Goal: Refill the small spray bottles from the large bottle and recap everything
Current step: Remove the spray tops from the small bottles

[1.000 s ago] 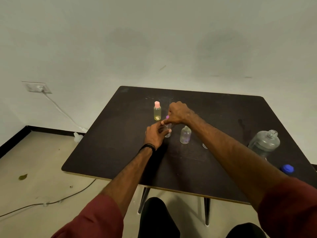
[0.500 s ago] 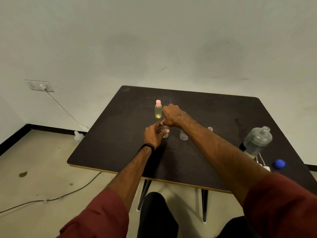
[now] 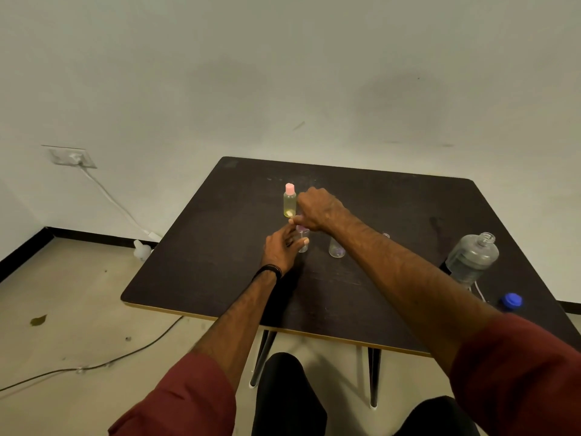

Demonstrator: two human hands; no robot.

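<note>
Both hands [image 3: 284,248] on small bottle [image 3: 303,243], apparently.

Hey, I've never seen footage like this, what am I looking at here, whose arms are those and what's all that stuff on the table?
There is no machine: a person wears a camera on their head, so you look down along their own two arms. On the dark table stand a small yellowish bottle with a pink cap, a small clear bottle partly behind the right arm, and a large clear bottle with its neck open. Its blue cap lies beside it. The left hand grips another small bottle, while the right hand pinches its purple top, probably screwing it on.
</note>
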